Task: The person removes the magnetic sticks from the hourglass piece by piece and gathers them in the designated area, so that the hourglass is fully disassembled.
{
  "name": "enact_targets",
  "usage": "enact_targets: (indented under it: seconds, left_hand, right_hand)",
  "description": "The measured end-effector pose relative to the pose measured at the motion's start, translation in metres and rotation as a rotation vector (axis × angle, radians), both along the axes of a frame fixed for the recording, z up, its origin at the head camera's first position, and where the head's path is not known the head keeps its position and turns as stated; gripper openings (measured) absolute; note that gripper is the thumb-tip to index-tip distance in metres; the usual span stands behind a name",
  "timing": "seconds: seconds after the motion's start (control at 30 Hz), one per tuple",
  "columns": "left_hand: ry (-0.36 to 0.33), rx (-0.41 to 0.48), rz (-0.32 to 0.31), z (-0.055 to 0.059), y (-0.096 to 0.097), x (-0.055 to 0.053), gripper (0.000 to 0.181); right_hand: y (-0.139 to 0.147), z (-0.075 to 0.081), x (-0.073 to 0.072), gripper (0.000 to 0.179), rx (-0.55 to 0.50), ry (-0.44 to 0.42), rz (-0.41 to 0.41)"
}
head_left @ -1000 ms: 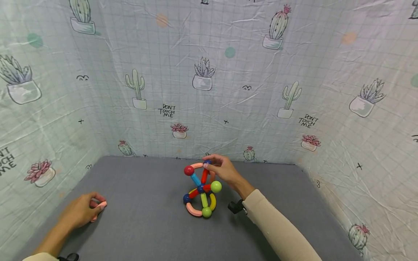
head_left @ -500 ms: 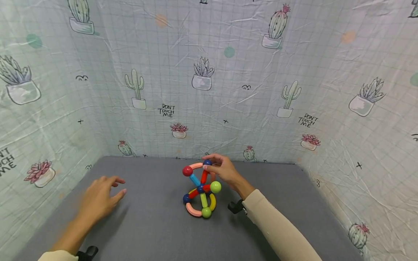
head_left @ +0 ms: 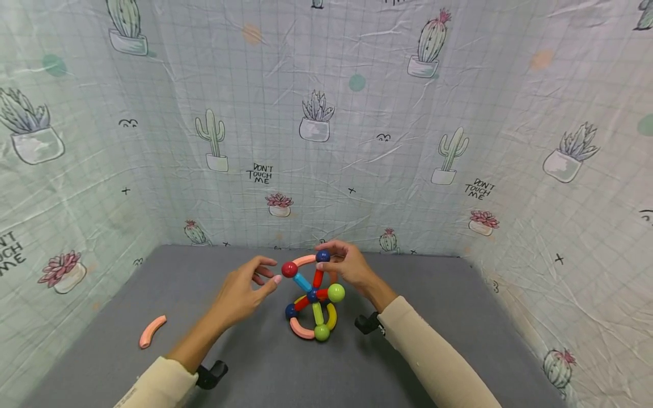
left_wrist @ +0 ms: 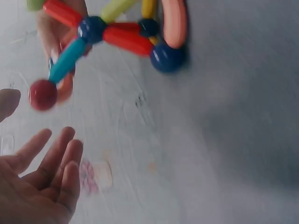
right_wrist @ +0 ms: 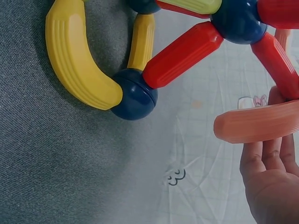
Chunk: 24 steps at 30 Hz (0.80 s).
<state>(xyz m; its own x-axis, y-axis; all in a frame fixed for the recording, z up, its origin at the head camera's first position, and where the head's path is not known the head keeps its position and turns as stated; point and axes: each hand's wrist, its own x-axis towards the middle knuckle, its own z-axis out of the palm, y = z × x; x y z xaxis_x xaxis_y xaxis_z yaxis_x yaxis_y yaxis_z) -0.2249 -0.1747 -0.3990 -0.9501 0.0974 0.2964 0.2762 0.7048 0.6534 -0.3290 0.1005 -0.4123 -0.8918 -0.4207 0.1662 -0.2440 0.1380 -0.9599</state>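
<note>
A build of coloured balls and rods stands mid-table, joined at a central blue ball. My right hand pinches the blue ball at its top, between thumb and fingers. Just left of the red ball, on the tip of a blue rod, my left hand hovers with fingers parted and nothing in them. The left wrist view shows that red ball apart from the fingertips. In the right wrist view, a peach curved rod juts out beside my right hand, one end free.
A loose peach curved rod lies on the grey table at the left. Below, the build rests on a ring of curved rods, with a green ball at the front. A cactus-print cloth stands around the table.
My left hand has let go of a peach curved rod at the left and moved right to beside the red ball. My right hand keeps its place on the top blue ball.
</note>
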Motion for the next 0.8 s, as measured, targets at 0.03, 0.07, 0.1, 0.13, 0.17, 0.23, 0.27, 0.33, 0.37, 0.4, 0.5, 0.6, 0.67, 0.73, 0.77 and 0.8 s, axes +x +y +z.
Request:
enact_targets:
  seconds: [0.03, 0.07, 0.1, 0.13, 0.17, 0.23, 0.27, 0.33, 0.37, 0.4, 0.5, 0.6, 0.67, 0.73, 0.77, 0.8]
  left_hand:
    - [-0.01, 0.026, -0.01, 0.0, 0.006, -0.003, 0.041]
    - [-0.018, 0.052, -0.015, -0.001, 0.011, -0.006, 0.042]
    - [-0.021, 0.073, -0.017, -0.001, 0.016, -0.009, 0.042]
    - [-0.022, 0.09, -0.013, -0.002, 0.02, -0.012, 0.041]
    - [-0.021, 0.106, -0.006, -0.004, 0.024, -0.015, 0.04]
    - [-0.02, 0.135, 0.014, -0.006, 0.03, -0.019, 0.039]
    - [-0.019, 0.149, 0.023, -0.008, 0.032, -0.02, 0.038]
    - [-0.011, 0.174, 0.034, -0.01, 0.036, -0.023, 0.039]
    - [-0.006, 0.187, 0.035, -0.011, 0.037, -0.024, 0.04]
    - [0.001, 0.195, 0.035, -0.011, 0.038, -0.025, 0.041]
    - [0.026, 0.2, 0.037, -0.012, 0.04, -0.026, 0.043]
    - [0.046, 0.186, 0.034, -0.012, 0.041, -0.027, 0.043]
    - [0.054, 0.181, 0.029, -0.012, 0.041, -0.028, 0.043]
    - [0.058, 0.174, 0.02, -0.012, 0.042, -0.029, 0.043]
    - [0.059, 0.173, 0.016, -0.012, 0.041, -0.029, 0.043]
    - [0.058, 0.173, 0.013, -0.011, 0.042, -0.029, 0.044]
  right_hand:
    - [0.0, -0.001, 0.0, 0.036, 0.0, 0.002, -0.001]
    - [0.001, -0.002, 0.0, 0.036, 0.001, 0.004, -0.002]
    - [0.001, -0.002, 0.0, 0.036, 0.003, 0.004, -0.002]
    - [0.001, -0.003, 0.0, 0.036, 0.006, 0.005, 0.0]
    - [0.001, -0.004, 0.0, 0.036, 0.008, 0.004, 0.003]
    - [0.002, -0.005, -0.001, 0.036, 0.01, 0.0, 0.008]
    - [0.002, -0.006, -0.001, 0.037, 0.012, -0.001, 0.012]
    - [0.002, -0.006, -0.001, 0.036, 0.013, 0.0, 0.02]
    - [0.002, -0.006, -0.001, 0.036, 0.012, 0.001, 0.023]
    - [0.002, -0.006, -0.002, 0.036, 0.013, 0.004, 0.026]
    - [0.002, -0.005, -0.002, 0.036, 0.015, 0.012, 0.034]
    - [0.002, -0.004, -0.002, 0.036, 0.014, 0.016, 0.039]
    - [0.002, -0.003, -0.002, 0.037, 0.012, 0.018, 0.04]
    - [0.002, -0.003, -0.002, 0.037, 0.007, 0.022, 0.041]
    - [0.002, -0.002, -0.002, 0.038, 0.003, 0.024, 0.041]
    - [0.003, -0.002, -0.003, 0.038, 0.0, 0.026, 0.041]
